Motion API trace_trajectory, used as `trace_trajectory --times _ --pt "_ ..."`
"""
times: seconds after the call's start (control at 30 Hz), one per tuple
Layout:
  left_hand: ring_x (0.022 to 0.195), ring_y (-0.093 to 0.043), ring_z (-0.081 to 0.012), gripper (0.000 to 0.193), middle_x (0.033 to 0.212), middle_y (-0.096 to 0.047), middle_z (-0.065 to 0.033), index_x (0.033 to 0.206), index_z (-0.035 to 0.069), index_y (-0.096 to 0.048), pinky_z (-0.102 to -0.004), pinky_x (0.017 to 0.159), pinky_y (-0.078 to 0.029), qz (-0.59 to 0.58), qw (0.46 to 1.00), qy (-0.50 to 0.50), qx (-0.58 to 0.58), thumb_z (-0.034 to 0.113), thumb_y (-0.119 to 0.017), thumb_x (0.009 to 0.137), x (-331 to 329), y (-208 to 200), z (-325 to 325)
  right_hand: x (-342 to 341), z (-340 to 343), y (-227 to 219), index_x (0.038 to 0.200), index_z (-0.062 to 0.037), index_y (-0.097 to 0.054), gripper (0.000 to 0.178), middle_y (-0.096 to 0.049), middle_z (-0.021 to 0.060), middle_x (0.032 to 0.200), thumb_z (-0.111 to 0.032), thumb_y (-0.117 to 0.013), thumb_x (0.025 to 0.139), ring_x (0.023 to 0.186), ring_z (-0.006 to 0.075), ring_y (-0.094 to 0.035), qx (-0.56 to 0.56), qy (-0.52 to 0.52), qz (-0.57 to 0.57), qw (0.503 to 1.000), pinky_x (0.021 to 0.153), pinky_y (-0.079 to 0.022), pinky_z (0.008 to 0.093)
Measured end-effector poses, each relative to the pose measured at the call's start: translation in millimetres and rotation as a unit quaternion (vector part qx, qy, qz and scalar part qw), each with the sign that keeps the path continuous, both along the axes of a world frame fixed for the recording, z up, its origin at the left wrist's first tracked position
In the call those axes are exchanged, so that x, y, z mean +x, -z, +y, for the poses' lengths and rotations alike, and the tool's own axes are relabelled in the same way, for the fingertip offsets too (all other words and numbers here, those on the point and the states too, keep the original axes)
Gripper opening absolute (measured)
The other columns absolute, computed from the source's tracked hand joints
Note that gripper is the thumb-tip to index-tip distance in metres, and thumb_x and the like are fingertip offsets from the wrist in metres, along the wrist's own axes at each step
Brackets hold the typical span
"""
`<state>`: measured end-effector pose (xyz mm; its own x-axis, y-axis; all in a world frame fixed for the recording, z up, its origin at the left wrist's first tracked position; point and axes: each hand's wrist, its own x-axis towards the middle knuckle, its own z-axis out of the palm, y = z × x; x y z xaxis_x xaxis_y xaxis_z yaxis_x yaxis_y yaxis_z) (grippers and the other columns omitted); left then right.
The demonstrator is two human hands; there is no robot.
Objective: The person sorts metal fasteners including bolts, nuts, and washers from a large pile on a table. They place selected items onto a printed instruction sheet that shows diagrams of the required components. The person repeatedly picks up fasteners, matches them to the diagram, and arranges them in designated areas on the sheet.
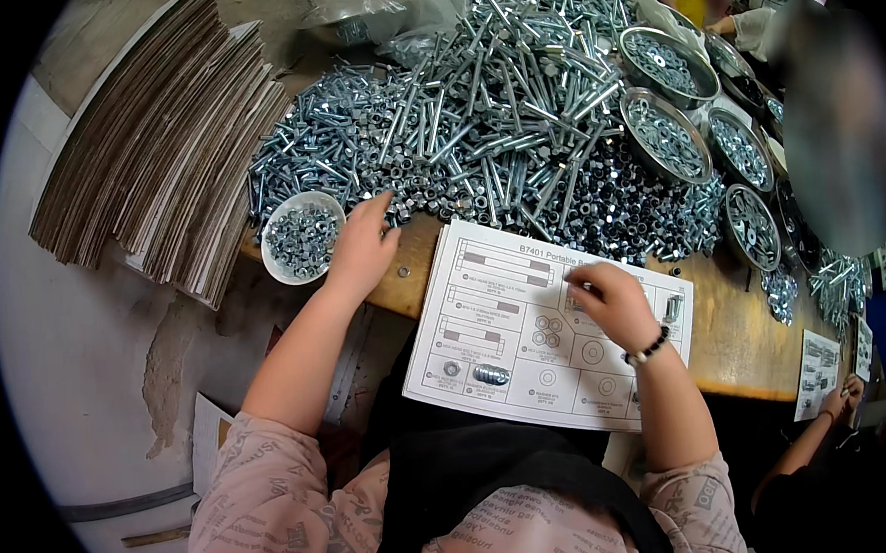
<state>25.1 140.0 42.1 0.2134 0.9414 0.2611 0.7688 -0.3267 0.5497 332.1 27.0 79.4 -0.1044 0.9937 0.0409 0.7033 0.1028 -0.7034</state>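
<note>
My left hand [362, 249] reaches to the near edge of a heap of metal nuts [413, 183], its thumb and forefinger apart. Beside it stands a white bowl [337, 214] holding small nuts [303, 242]. One loose nut [404, 272] lies on the bare wood nearby. Over a stack of printed sheets [560, 401] with part drawings, my right hand [613, 306] is closed, fingertips bent together; whatever they hold is too small to make out. A short row of shiny washers [490, 374] rests on the top sheet, and small metal parts [671, 309] lie near its right edge.
Long bolts [498, 83] are piled high across the wooden table [738, 353]. Metal bowls of washers [664, 137] line the right side. Flat cardboard [155, 141] is stacked at left, a clear plastic bag [379, 9] behind. Another person's hands [842, 396] hold a sheet at right.
</note>
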Motion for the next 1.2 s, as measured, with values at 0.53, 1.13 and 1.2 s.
trace_trajectory --times 0.53,1.13,1.2 --pt "0.085 -0.055 -0.0264 0.022 0.092 -0.054 -0.0070 0.096 0.013 -0.060 -0.0378 0.072 -0.046 0.189 0.969 0.104 0.125 0.012 -0.054 0.076 46 23 60 -99 148 42 0.093 -0.0119 -0.061 0.017 -0.054 0.0111 0.092 -0.010 -0.051 0.079 0.091 0.0269 -0.056 0.076 -0.109 -0.295 0.946 0.074 -0.048 0.0373" --pt "0.077 -0.058 -0.0301 0.012 0.084 -0.055 -0.0109 0.085 0.009 -0.059 -0.0380 0.066 -0.048 0.133 0.971 0.167 0.110 0.013 -0.055 0.075 48 2 50 -35 65 -7 0.092 -0.0073 -0.062 0.018 -0.053 0.0091 0.084 -0.013 -0.063 0.075 0.073 0.0261 -0.055 0.060 -0.132 -0.096 0.985 0.067 -0.046 0.0327" --pt "0.077 -0.058 -0.0291 0.015 0.085 -0.055 -0.0103 0.089 0.010 -0.060 -0.0374 0.067 -0.048 0.026 0.976 0.205 0.062 0.015 -0.057 0.075 69 -12 16 -18 24 -14 0.089 -0.0089 -0.062 0.017 -0.053 0.0109 0.086 -0.014 -0.063 0.073 0.077 0.0284 -0.056 -0.003 -0.129 -0.106 0.986 0.069 -0.047 0.0364"
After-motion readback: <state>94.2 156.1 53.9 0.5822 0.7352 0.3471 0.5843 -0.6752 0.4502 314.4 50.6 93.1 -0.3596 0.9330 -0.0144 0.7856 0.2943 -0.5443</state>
